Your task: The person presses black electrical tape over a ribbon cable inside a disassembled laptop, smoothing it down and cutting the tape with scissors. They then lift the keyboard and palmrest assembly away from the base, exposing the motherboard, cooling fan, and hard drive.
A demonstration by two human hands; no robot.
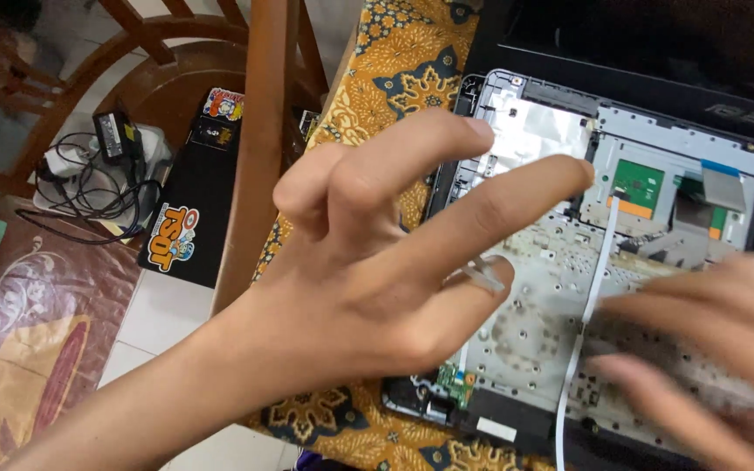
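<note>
An opened laptop shell (560, 262) lies on a yellow patterned cloth (403, 61), with its silver inner plate, a small green circuit board (638, 183) and a white flat ribbon cable (591, 296) showing. My left hand (377, 262) hovers over the shell's left side with the fingers spread. A small clear strip (482, 276) sits pinched at the tip of its thumb. My right hand (709, 349) is blurred at the lower right, fingers stretched out flat on the plate next to the ribbon cable, holding nothing.
A wooden chair (263, 131) stands left of the table. On the floor beyond it lie a black flat case with stickers (189, 209), a power adapter with tangled cables (106, 166) and a brown patterned mat (28, 349). A black laptop part (656, 52) lies at the top right.
</note>
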